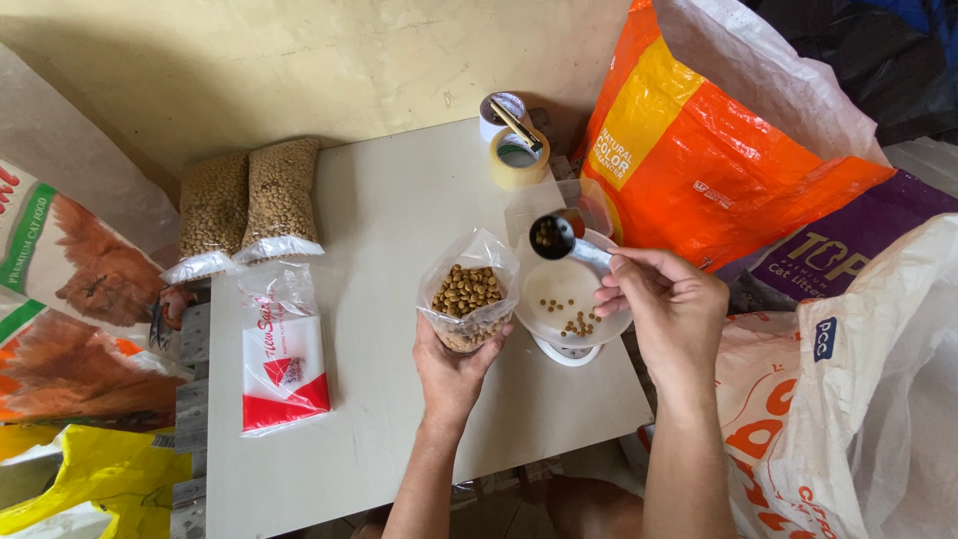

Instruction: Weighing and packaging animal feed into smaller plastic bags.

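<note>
Clear plastic bag [469,299] of brown dry pellets: open at the top, held upright above the pale worktop [389,220], near its right edge. The left hand [454,364] cups it from below, grip closed around the bag's lower half.

Metal scoop [555,238]: round dark bowl, silvery handle, raised just right of the bag's mouth. The right hand [671,304] pinches the handle, grip narrow and closed on it.

White dish [569,299]: sits on a small white scale at the worktop's right edge, under the scoop; a few loose pellets lie in it.

Two filled clear bags [249,205]: long, sealed, side by side at the worktop's far left corner, packed with the same brown pellets.

Flat pack, white over red [282,359]: rectangular, in clear wrap, lying left of centre with a red emblem on it.

Tape rolls [514,140]: two, one tan and one white, at the far edge.

Large orange sack [699,160]: yellow panel, white liner, open, standing right of the worktop. A purple sack [848,250] lies behind it; a white sack with orange print [828,419] fills the lower right.

Pet-food sacks [70,299]: left side, with orange cat pictures; a yellow one lies below them.
</note>
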